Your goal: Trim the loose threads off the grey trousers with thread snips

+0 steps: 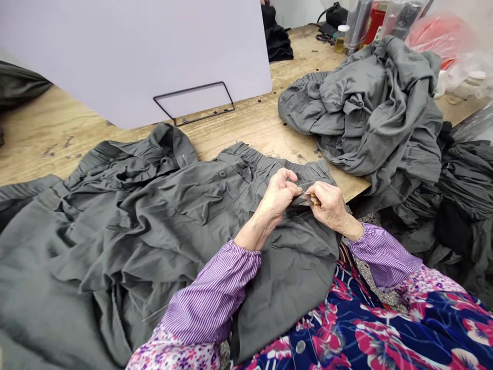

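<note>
Grey trousers [292, 262] with a gathered elastic waistband lie spread in front of me and hang over the table's near edge. With its fingertips, my left hand [281, 192] pinches the cloth just below the waistband. My right hand [329, 203] is closed around small thread snips [310, 200]. Their pointed blades face left, apart at the tips, close to my left fingertips. Whether a thread lies between the blades is too small to tell. More grey garments [127, 205] lie bunched to the left.
A heap of grey garments [377, 108] covers the table's right side. At the back stands a large white board [146, 46] with a black wire stand [194, 103]. A small jar [341, 38] and plastic bags are at back right. Dark scraps dot the wooden table [208, 136].
</note>
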The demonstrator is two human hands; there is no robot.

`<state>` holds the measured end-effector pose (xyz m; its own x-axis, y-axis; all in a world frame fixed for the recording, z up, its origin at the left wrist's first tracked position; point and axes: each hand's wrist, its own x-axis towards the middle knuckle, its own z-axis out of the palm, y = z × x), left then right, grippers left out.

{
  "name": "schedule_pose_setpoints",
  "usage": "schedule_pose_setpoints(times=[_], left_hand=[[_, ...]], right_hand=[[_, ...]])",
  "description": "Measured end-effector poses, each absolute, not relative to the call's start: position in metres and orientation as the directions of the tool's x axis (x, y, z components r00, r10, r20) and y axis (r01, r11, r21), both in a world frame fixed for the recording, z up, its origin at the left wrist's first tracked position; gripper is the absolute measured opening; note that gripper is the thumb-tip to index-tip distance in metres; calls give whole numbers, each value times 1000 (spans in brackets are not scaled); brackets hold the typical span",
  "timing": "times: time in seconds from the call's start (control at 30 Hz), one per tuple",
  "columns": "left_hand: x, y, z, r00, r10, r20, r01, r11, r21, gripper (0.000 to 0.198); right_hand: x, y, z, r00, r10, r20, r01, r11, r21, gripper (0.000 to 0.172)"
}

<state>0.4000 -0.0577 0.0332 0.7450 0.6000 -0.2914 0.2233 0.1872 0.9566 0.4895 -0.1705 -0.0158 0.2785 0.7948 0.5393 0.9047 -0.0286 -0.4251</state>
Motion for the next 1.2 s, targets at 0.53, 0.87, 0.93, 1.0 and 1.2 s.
schedule_pose_setpoints(times=[0.53, 0.87, 0.93, 1.0, 1.2], left_hand=[[369, -65, 35, 710, 627, -321, 189, 269, 944, 25], [366, -69, 37, 716, 606, -347, 209, 289, 934, 27], [366, -69, 36, 717, 607, -342, 196, 296, 935, 27], [365, -69, 36, 719, 610, -333, 187, 292, 938, 27], [366, -72, 38, 729, 605, -321, 197, 264, 944, 27]], right_hand=[[485, -214, 6, 120, 899, 421, 989, -70, -131, 23], [485, -211, 3, 79, 914, 399, 995, -51, -81, 26], [486, -211, 5, 67, 911, 407, 997, -46, -60, 25], [486, -212, 7, 47, 911, 409, 999, -36, -35, 24], [483, -208, 13, 1, 922, 387, 1000, -9, 20, 21]])
